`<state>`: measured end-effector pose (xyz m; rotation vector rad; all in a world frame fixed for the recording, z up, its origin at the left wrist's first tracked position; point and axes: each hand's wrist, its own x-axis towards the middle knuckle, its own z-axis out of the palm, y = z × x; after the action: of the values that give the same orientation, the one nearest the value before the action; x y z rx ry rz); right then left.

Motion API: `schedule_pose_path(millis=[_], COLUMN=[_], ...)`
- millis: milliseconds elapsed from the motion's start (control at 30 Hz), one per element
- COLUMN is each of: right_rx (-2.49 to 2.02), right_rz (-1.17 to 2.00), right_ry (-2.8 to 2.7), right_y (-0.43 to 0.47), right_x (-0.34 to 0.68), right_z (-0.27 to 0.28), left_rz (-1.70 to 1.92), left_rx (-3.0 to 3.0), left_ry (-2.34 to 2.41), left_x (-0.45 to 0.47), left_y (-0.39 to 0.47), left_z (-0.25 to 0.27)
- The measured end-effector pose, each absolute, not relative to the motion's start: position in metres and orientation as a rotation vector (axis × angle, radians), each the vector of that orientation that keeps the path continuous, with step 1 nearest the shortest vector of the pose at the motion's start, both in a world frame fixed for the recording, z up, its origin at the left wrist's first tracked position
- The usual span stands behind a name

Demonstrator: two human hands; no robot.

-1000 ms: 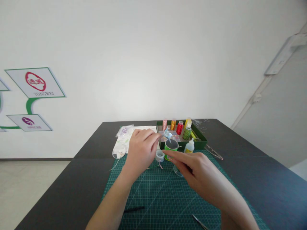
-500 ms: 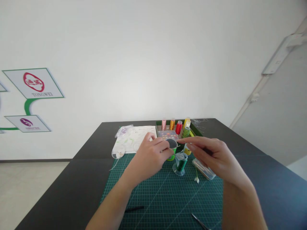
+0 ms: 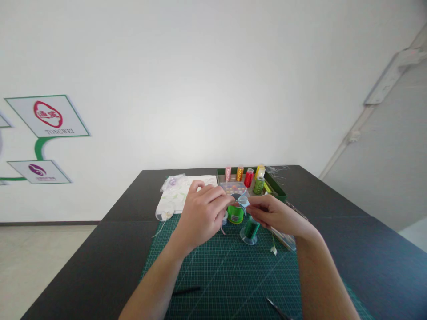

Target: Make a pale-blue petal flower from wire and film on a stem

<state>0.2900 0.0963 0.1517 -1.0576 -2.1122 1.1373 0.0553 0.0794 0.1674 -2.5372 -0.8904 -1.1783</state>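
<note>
Between my two hands is a small light-blue flower (image 3: pixel 243 199) with thin, pointed petals. My left hand (image 3: pixel 206 211) is closed, its thumb and fingertips pinching the flower's base from the left. From the right, the fingertips of my right hand (image 3: pixel 275 212) pinch at the petals. The flower is held up off the mat, above a spool of green thread (image 3: pixel 251 229) and in front of a bright green tub (image 3: pixel 235 215). The exact grip of the fingertips is too small to make out fully.
A green cutting mat (image 3: pixel 230 275) covers the table's middle. Near its front lie a metal pointed tool (image 3: pixel 278 307) and a black stick (image 3: pixel 187 291). A white flower (image 3: pixel 273 250) lies beside a clear case (image 3: pixel 283 238). Behind, a tray (image 3: pixel 280 194) holds several thread spools.
The light-blue flower has moved up from in front of the green spool and turned its petals rightward. My right hand has come left and down, its fingers now at the petals.
</note>
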Motion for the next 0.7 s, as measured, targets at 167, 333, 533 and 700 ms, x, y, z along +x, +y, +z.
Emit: schedule_pose_path(millis=[167,333,533,700], right_rx=[-0.969,-0.919,-1.07,-1.396], right_rz=[1.237,1.293,1.416,0.869], right_ry=[-2.153,-2.119,-1.956,-1.43], right_y=[0.094,0.094,0.11,0.12], right_x=[0.292,0.297,0.304,0.319], right_z=[0.15,0.15,0.14,0.137], left_rz=[-1.571,-2.152,-2.689,-2.681], left_rx=[-2.624,-2.804,-2.729,-2.582], left_ry=[-0.987,-1.061,-1.127,-1.178], left_x=[0.057,0.053,0.043,0.036], left_y=[0.085,0.099,0.115,0.116], left_z=[0.168,0.164,0.158,0.161])
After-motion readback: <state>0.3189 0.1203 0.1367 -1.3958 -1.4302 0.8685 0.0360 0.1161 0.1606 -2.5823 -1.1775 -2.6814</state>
